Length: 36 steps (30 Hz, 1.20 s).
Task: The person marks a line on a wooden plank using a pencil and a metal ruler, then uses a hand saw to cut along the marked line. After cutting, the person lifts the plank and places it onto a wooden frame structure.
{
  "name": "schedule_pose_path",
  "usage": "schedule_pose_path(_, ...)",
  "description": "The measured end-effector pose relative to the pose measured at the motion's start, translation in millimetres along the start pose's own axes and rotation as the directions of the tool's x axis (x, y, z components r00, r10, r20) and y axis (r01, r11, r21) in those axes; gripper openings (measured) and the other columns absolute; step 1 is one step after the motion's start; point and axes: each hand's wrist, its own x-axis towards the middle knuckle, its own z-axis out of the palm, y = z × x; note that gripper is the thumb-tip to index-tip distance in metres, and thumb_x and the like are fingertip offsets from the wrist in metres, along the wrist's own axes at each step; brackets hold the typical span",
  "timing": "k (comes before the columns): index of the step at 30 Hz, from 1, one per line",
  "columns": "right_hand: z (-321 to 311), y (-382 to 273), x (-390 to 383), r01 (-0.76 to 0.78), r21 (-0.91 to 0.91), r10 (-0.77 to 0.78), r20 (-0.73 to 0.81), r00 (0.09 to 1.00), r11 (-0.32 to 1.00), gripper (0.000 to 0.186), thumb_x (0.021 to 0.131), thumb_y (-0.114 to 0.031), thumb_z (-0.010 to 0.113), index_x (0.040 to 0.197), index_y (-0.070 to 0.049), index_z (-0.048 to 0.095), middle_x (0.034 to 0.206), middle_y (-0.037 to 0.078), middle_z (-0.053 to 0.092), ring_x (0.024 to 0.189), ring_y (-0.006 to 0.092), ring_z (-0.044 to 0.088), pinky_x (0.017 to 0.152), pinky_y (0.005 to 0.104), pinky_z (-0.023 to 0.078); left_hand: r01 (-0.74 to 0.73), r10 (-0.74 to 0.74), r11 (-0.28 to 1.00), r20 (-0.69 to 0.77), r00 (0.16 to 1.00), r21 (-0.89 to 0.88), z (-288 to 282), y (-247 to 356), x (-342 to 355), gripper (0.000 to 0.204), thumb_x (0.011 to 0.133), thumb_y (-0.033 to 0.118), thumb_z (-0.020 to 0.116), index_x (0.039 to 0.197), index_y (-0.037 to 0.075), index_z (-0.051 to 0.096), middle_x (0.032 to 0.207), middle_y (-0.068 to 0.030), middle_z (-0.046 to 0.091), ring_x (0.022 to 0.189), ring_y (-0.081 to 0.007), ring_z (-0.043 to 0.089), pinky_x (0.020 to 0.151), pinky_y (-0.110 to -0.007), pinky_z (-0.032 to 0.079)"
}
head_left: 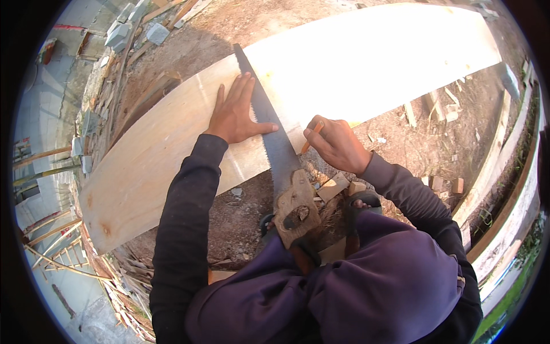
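Observation:
A long pale wooden board (189, 123) stretches across the view, its right part washed out by sunlight. Across its width lies a handsaw (269, 123), the blade flat on the wood and the wooden handle (296, 212) hanging past the near edge. My left hand (235, 114) is spread flat, fingers on the board and blade edge, thumb reaching over the blade. Just right of the blade, near the board's close edge, my right hand (332, 140) pinches an orange pencil (312, 136) whose lower end is beside the blade.
Bare dirt with wood offcuts (333, 187) lies below the board, close to my feet. Grey blocks (118, 35) and scrap planks are at the far left. Long timber boards (495, 166) run along the right side. Thin sticks (63, 246) lie at the lower left.

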Motion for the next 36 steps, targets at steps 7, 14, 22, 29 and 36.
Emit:
schedule_pose_path(7,9,15,28,0.277,-0.103,-0.276,0.017,0.961,0.955,0.025,0.101,-0.018,0.055,0.091,0.004,0.059,0.065,0.020,0.060,0.060,0.0386,0.064,0.058,0.0440,0.049,0.001,-0.001,1.000,0.004,1.000,-0.022,-3,3,0,0.128,0.070,0.075,0.078,0.160,0.001,0.024,0.168,-0.0182,0.022,0.158,-0.0304,0.014,0.127,-0.055,0.007)
schedule_pose_path(14,7,14,49,0.275,-0.106,-0.271,0.053,0.961,0.956,0.024,0.101,-0.015,0.055,0.088,0.005,0.060,0.071,0.020,0.064,0.065,0.0373,0.066,0.059,0.0437,0.051,0.015,-0.015,1.000,0.019,1.000,-0.009,-2,3,-1,0.129,0.069,0.075,0.078,0.161,0.002,0.024,0.169,-0.0173,0.021,0.159,-0.0291,0.014,0.128,-0.055,0.006)
schedule_pose_path(22,9,36,103,0.412,-0.455,-0.482,-0.045,0.875,0.790,0.013,0.091,-0.016,0.061,0.091,-0.004,0.067,0.086,0.010,0.063,0.078,0.0290,0.067,0.068,0.0387,0.053,0.010,-0.010,1.000,0.019,1.000,-0.005,1,2,0,0.131,0.069,0.076,0.078,0.161,0.002,0.022,0.169,-0.0170,0.020,0.159,-0.0286,0.012,0.128,-0.054,0.006)
schedule_pose_path(29,12,34,72,0.254,-0.188,-0.245,0.074,0.967,0.949,0.025,0.101,-0.018,0.056,0.094,0.003,0.065,0.075,0.021,0.065,0.066,0.0344,0.065,0.063,0.0418,0.052,-0.006,0.006,1.000,-0.001,1.000,-0.005,4,1,1,0.135,0.067,0.082,0.074,0.161,-0.001,0.022,0.168,-0.0191,0.022,0.159,-0.0293,0.013,0.128,-0.054,0.005)
schedule_pose_path(36,12,16,52,0.049,-0.024,-0.043,0.200,0.979,0.999,0.026,0.099,-0.018,0.056,0.085,0.004,0.062,0.070,0.024,0.062,0.061,0.0362,0.062,0.061,0.0445,0.049,-0.007,0.007,1.000,-0.012,1.000,0.004,2,1,0,0.131,0.069,0.077,0.076,0.161,0.000,0.022,0.168,-0.0188,0.023,0.159,-0.0292,0.014,0.128,-0.054,0.007)
